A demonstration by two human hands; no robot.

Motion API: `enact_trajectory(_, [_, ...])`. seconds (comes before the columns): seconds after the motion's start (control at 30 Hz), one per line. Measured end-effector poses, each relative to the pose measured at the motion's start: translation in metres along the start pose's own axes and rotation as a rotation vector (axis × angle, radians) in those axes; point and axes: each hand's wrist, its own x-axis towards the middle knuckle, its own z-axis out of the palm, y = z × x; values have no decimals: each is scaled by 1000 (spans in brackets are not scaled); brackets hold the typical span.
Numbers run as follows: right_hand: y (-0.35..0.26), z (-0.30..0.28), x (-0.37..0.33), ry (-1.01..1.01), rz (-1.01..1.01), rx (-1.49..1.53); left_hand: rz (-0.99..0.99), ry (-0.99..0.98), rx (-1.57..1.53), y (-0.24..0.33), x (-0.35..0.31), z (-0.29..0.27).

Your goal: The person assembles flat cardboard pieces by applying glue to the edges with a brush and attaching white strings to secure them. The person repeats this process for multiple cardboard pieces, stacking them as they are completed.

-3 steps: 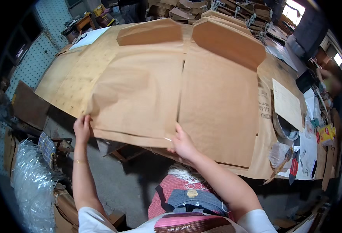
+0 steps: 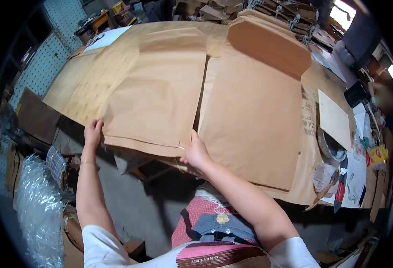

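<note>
A large brown kraft paper bag (image 2: 154, 100) stretches between my hands over the table's near left part. My left hand (image 2: 94, 132) pinches its near left corner. The near right corner is gripped by my right hand (image 2: 196, 151), beside a short white string at the folded near edge. At the bag's far end, a flap (image 2: 174, 40) lies almost flat. To the right, several similar paper bags (image 2: 259, 111) lie stacked, their far flaps standing up. A dark narrow gap separates the held bag from the stack.
The wooden table (image 2: 89, 91) curves across the view. At its right are a pale board (image 2: 335, 118), a clear plastic bag (image 2: 326, 176), a red-handled tool (image 2: 339, 192) and a yellow packet (image 2: 377, 156). A shiny plastic bundle (image 2: 38, 210) stands at lower left. White strings (image 2: 214, 194) lie on my lap.
Both hands have shifted the held bag a little left and away from me. Its far flap has dropped flatter, and the gap beside the stack has widened.
</note>
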Motion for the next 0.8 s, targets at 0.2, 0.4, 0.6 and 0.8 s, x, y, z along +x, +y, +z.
enact_trajectory(0.2, [63,20,-45,-63,-521,-74,23,266,775,45,-35,52])
enact_trajectory(0.4, [105,-143,-193,-92,-300,-306,559,-139,2,158,-180,88])
enact_trajectory(0.6, [140,-303,-286,1023,190,-1324,288,-568,-588,243,-177,123])
enact_trajectory(0.8, [176,-329,-303,900,-36,-1334,-42,-693,-1056,233,-159,162])
